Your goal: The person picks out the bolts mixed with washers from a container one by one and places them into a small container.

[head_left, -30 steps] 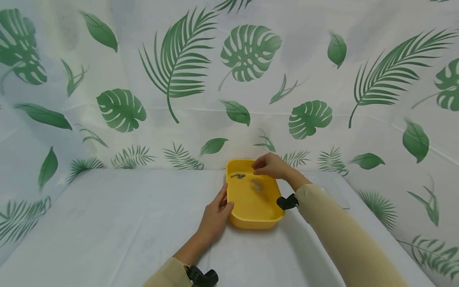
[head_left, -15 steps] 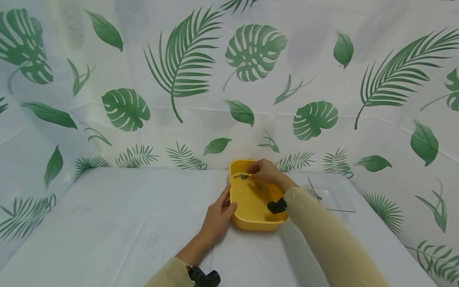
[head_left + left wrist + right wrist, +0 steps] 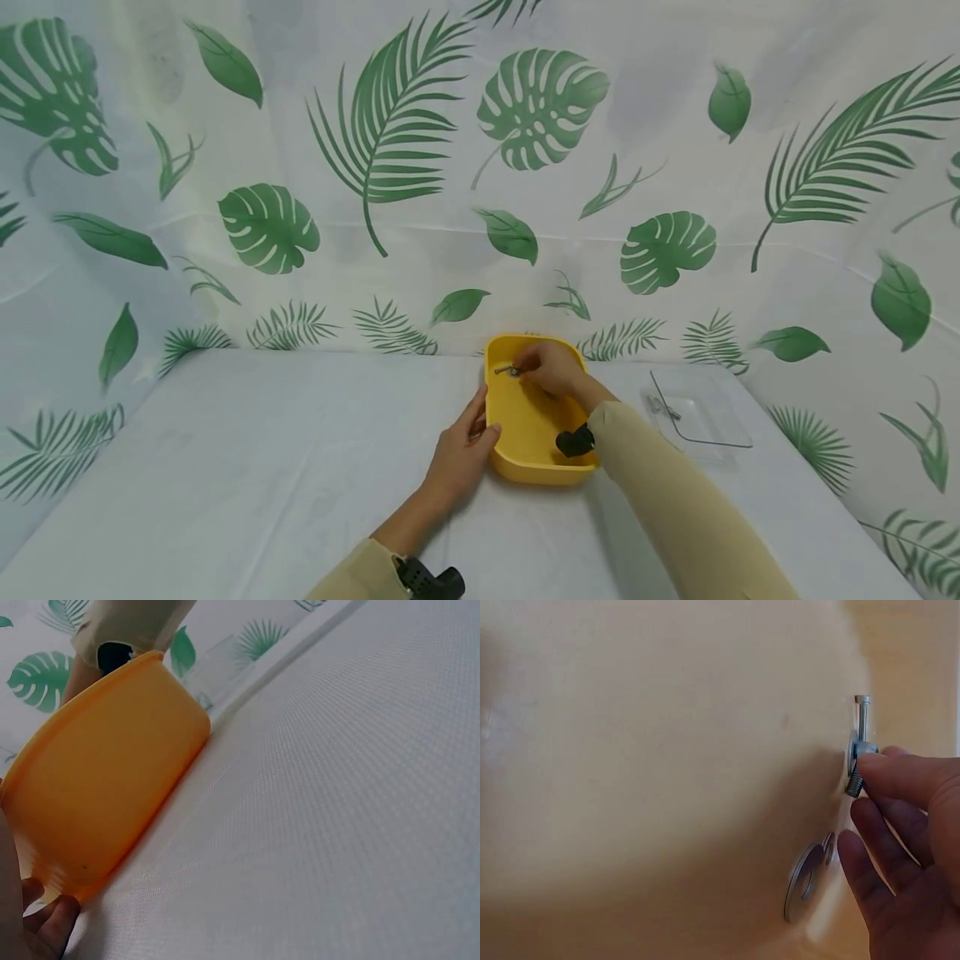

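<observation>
A deep yellow tray (image 3: 536, 429) sits on the white-covered table in the head view. My left hand (image 3: 459, 454) grips its left side, thumb at the rim and fingers against the outer wall (image 3: 112, 765). Inside the tray, my right hand (image 3: 553, 369) reaches down at the far end. In the right wrist view, its thumb and a partly hidden finger pinch a short threaded bolt (image 3: 853, 786). A longer, thin screw (image 3: 863, 716) and a washer (image 3: 851, 754) are right beside that bolt. Nearer the other fingers lie a large washer (image 3: 802, 885) and a smaller washer (image 3: 829, 849).
Right of the tray stands a clear plastic box (image 3: 705, 421) with a few small metal pieces (image 3: 663, 408) in it. A leaf-patterned cloth (image 3: 420, 275) hangs behind the table (image 3: 300, 467).
My right hand has moved down and in toward the metal parts at the tray's far end and now pinches a bolt. More of the clear box shows. The left hand keeps its grip.
</observation>
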Demonstrator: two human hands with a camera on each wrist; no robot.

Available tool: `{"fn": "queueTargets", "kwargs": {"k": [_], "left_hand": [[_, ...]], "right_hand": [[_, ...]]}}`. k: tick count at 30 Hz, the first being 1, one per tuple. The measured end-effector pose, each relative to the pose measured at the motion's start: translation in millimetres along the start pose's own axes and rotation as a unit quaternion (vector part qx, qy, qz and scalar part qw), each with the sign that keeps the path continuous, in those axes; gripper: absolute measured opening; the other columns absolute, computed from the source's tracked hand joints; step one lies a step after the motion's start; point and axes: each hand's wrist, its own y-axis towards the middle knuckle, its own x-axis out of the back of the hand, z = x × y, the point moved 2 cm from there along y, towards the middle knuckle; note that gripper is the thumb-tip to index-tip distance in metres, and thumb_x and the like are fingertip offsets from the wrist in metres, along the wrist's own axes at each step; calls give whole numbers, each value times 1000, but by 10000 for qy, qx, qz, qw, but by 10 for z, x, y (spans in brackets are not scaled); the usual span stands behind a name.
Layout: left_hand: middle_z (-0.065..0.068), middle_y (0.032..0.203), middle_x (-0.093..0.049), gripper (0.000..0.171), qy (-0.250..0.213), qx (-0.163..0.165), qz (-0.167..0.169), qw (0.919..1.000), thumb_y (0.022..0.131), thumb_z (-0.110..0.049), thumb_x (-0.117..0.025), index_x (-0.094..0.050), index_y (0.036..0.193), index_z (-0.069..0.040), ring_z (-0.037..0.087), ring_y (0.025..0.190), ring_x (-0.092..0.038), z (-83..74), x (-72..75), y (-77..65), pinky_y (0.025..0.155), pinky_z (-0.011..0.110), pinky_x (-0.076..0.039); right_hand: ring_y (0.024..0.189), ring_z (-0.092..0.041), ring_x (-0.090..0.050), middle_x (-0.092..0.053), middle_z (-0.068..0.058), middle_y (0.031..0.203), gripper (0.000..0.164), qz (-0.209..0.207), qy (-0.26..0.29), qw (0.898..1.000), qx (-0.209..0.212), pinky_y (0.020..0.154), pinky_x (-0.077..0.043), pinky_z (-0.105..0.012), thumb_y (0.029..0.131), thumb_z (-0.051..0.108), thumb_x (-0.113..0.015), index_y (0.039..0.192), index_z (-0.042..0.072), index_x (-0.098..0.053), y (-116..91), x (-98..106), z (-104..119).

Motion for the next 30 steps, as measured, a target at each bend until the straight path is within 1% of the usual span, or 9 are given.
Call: {"fn": "queueTargets", "kwargs": {"k": [3, 7, 9, 10, 13, 17, 22, 28, 30], "left_hand": [[8, 159, -45, 62, 35, -24, -32, 10000, 104, -28, -50, -28, 161, -24, 26, 134, -59, 8, -4, 10, 107, 42, -53], [7, 159, -45, 62, 55, -12, -39, 10000, 104, -29, -50, -27, 161, -25, 26, 135, -58, 24, -9, 19, 107, 43, -53], [7, 159, -45, 62, 39, 1, -21, 10000, 104, -30, -50, -28, 161, -25, 26, 135, -58, 26, -14, 17, 107, 43, -52], [6, 160, -44, 62, 43, 12, -11, 10000, 104, -30, -50, -27, 161, -26, 25, 136, -58, 25, -15, 14, 108, 43, -52], [6, 159, -45, 62, 42, -16, -17, 10000, 104, -29, -51, -27, 161, -25, 25, 135, -58, 22, -19, 10, 107, 43, -52], [7, 159, -45, 62, 54, -67, -40, 10000, 104, -28, -51, -28, 161, -24, 26, 135, -58, 25, -16, 6, 107, 43, -52], [8, 159, -45, 62, 32, -64, -29, 10000, 104, -27, -51, -28, 161, -24, 26, 135, -58, 13, -11, -6, 107, 43, -52], [8, 158, -46, 62, 45, -45, -55, 10000, 103, -27, -51, -28, 161, -24, 26, 134, -59, 6, -14, -3, 107, 43, -52], [8, 158, -46, 62, 33, -41, -62, 10000, 103, -27, -51, -28, 161, -24, 25, 134, -59, 8, -18, 0, 107, 42, -52]], "right_hand": [[94, -21, -68, -75, -11, 111, 22, -130, -34, 9999, -24, 86, -61, -33, 92, 8, -70, 113, 6, -75, -13, 1, 15], [85, -20, -64, -73, -10, 107, 21, -148, 127, 9994, -283, 75, -58, -27, 93, 11, -70, 113, 7, -74, -22, 4, 20], [82, -17, -64, -74, -10, 105, 22, -205, 27, 9995, -233, 72, -57, -24, 92, 13, -72, 113, 6, -74, -11, -5, 9], [83, -17, -64, -74, -10, 105, 23, -218, -35, 9996, -178, 72, -57, -24, 92, 13, -73, 113, 5, -74, 0, -11, -2], [88, -18, -65, -74, -12, 107, 26, -284, -268, 9992, 0, 78, -59, -28, 91, 13, -73, 114, 3, -73, 21, -34, -3], [94, -22, -66, -74, -13, 108, 24, -256, -471, 9985, 82, 87, -59, -35, 92, 10, -71, 115, 3, -73, 23, -55, 39], [92, -22, -65, -73, -14, 110, 24, -227, -590, 9980, 73, 84, -59, -34, 94, 8, -67, 117, 3, -73, 30, -61, 38], [88, -21, -65, -70, -19, 122, 29, -214, -164, 9996, -131, 70, -55, -27, 101, 14, -60, 125, 2, -69, -15, -39, 48], [85, -22, -65, -69, -20, 124, 31, -187, 36, 9997, -180, 66, -53, -25, 102, 16, -59, 127, 1, -68, -37, -28, 56]]}}
